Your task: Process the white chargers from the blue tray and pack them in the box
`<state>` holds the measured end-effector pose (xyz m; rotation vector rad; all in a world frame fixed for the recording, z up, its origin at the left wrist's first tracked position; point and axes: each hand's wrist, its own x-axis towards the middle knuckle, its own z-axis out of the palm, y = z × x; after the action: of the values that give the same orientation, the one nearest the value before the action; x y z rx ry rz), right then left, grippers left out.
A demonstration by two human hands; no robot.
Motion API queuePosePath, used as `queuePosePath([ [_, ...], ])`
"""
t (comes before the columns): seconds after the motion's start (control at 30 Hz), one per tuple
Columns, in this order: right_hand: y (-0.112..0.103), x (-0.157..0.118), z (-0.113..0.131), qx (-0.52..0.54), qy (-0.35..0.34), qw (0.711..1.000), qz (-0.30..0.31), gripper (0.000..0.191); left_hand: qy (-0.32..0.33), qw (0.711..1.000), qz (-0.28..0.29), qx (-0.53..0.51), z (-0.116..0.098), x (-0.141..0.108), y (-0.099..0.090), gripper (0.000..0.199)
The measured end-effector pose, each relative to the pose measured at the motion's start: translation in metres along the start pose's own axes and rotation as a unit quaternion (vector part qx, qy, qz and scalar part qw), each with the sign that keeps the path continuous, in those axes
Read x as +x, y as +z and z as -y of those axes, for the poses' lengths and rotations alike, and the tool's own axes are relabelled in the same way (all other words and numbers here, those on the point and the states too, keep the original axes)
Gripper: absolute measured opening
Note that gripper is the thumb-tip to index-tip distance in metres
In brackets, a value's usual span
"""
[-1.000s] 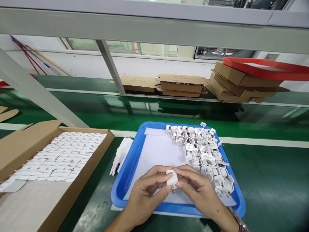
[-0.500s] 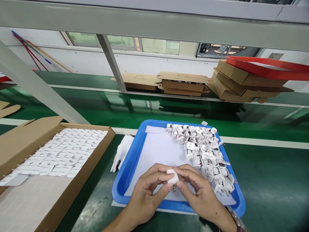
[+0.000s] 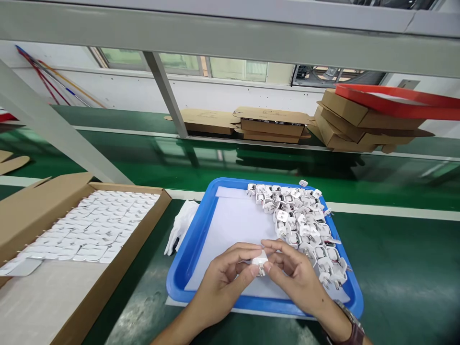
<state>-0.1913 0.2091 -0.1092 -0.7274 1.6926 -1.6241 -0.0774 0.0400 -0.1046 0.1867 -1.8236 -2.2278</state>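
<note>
Between the fingertips of both hands is a small white plug adapter, its metal prongs facing me. My left hand pinches it from the left with thumb and fingers. From the right, my right hand grips it too, thumb at the lower edge and fingers behind. Both hands are above the near part of a blue tray lined with a white sheet. Many similar white plug housings, several with open backs and wires showing, lie in a heap along the tray's right side.
On the left stands an open cardboard box with rows of white plug pieces. A white glove lies between box and tray. Behind the green bench, cardboard boxes and a red tray sit on a ledge. A slanted metal post rises at left.
The plug adapter has been tilted in my fingers, so its prong side now faces me more. My right hand's upper fingers have lifted slightly. The tray and box stay put.
</note>
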Motion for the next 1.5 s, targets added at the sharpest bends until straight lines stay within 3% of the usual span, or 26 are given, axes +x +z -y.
queuePosePath([
  [0.23, 0.001, 0.001, 0.003, -0.019, 0.013, 1.000, -0.006, 0.039, -0.037, 0.999, 0.006, -0.023, 0.003, 0.002, -0.003, 0.023],
  [0.63, 0.003, -0.001, 0.009, 0.026, -0.004, 0.999, 0.040, 0.029, 0.000, 1.000, -0.013, -0.007, 0.000, -0.002, -0.001, 0.017],
  [0.9, 0.009, -0.003, 0.007, -0.038, -0.054, 0.998, 0.007, 0.027, 0.050, 0.999, -0.013, -0.008, 0.011, -0.004, 0.003, 0.020],
  [1.13, 0.006, -0.002, 0.002, -0.039, -0.081, 0.996, -0.002, 0.027, 0.037, 0.999, -0.003, -0.011, 0.009, -0.003, 0.002, 0.022],
  [1.37, 0.005, -0.002, 0.007, -0.022, -0.024, 0.998, 0.045, 0.036, 0.048, 0.999, -0.003, -0.016, 0.007, -0.001, 0.002, 0.030],
  [1.5, 0.004, -0.003, 0.008, -0.024, -0.030, 0.998, 0.044, 0.034, 0.044, 0.998, 0.009, -0.037, 0.009, -0.001, 0.003, 0.034],
])
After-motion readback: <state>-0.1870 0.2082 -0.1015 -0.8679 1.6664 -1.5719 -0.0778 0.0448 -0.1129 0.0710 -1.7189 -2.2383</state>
